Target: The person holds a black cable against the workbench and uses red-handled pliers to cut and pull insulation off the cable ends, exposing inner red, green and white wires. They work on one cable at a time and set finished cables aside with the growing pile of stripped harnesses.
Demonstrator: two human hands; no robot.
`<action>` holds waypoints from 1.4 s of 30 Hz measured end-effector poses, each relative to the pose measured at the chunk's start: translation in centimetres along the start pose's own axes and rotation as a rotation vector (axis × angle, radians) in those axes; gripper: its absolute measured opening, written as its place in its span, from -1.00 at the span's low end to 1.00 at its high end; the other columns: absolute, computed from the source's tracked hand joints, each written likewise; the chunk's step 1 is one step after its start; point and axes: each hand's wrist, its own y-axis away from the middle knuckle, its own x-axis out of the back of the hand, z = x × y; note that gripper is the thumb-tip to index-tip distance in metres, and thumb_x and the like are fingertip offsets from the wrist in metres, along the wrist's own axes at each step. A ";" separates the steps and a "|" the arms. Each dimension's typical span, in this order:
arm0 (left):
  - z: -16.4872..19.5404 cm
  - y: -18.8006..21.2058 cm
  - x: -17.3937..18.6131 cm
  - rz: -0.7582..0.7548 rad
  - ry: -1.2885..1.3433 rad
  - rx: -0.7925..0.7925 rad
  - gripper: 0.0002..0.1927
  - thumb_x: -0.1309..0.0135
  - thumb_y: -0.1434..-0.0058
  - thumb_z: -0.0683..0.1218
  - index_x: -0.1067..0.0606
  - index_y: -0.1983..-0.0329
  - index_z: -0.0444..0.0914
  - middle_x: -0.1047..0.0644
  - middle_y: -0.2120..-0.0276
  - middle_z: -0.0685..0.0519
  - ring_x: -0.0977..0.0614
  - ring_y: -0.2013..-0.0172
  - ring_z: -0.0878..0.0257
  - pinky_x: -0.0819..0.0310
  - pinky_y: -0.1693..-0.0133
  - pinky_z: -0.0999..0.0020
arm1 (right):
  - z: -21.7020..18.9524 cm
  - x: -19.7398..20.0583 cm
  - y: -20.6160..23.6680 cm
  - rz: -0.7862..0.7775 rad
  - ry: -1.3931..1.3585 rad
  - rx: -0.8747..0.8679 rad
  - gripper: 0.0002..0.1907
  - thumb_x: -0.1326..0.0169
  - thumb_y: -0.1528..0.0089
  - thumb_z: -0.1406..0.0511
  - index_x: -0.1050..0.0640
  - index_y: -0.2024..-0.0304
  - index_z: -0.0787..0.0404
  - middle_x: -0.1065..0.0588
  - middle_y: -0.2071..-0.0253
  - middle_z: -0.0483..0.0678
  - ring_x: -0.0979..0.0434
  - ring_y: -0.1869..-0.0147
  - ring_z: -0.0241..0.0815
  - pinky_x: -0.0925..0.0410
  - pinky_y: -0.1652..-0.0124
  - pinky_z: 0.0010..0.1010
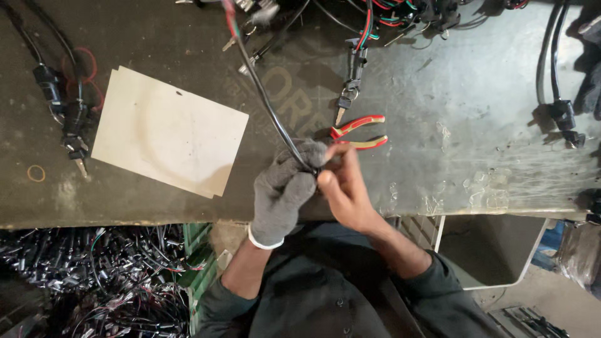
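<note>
At the near edge of the desk (438, 125), the gloved left hand (283, 191) is closed around a black cable (263, 94) while the bare right hand (347, 188) pinches its end, pliers (360, 133) lying just beyond; next calls for fine fingertip work.

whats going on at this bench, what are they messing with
A person at a worn workbench holds a black cable in both hands. The gloved left hand grips it where it comes down from the wire bundles at the far edge, and the bare right hand pinches its end right beside the glove. Red-handled pliers lie just behind the hands, untouched. Pale card sheets lie to the left.
</note>
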 end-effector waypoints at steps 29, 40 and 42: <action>6.7 2.4 -1.7 -0.076 0.266 0.365 -0.43 0.08 -0.53 -0.08 -0.13 -0.52 -0.33 -0.47 0.10 0.03 -0.47 0.21 0.36 -0.44 0.17 0.50 | -8.4 1.4 -2.0 -0.007 1.040 0.674 -0.59 -0.43 -0.11 0.22 -0.40 0.40 0.20 -0.50 0.34 -0.07 -0.54 0.28 -0.03 -0.36 0.32 -0.22; 7.0 1.3 0.6 -0.226 -0.289 0.291 -0.24 -0.14 -0.32 -0.09 -0.12 -0.54 -0.23 -0.59 0.03 -0.05 -0.62 0.25 0.21 -0.55 0.20 0.38 | -6.8 2.7 -3.5 -0.139 0.982 0.627 -0.68 -0.31 -0.05 0.28 -0.44 0.26 0.17 -0.50 0.24 -0.04 -0.56 0.15 0.05 -0.41 0.21 -0.17; 5.9 1.2 0.2 -0.120 -0.663 -0.162 -0.28 -0.25 -0.25 -0.11 -0.22 -0.42 -0.27 -0.51 -0.13 -0.23 -0.63 -0.03 -0.07 -0.54 -0.03 0.18 | -6.9 2.4 -2.6 -0.116 0.980 0.569 -0.67 -0.24 -0.02 0.36 -0.45 0.18 0.18 -0.50 0.20 -0.02 -0.57 0.11 0.07 -0.43 0.20 -0.17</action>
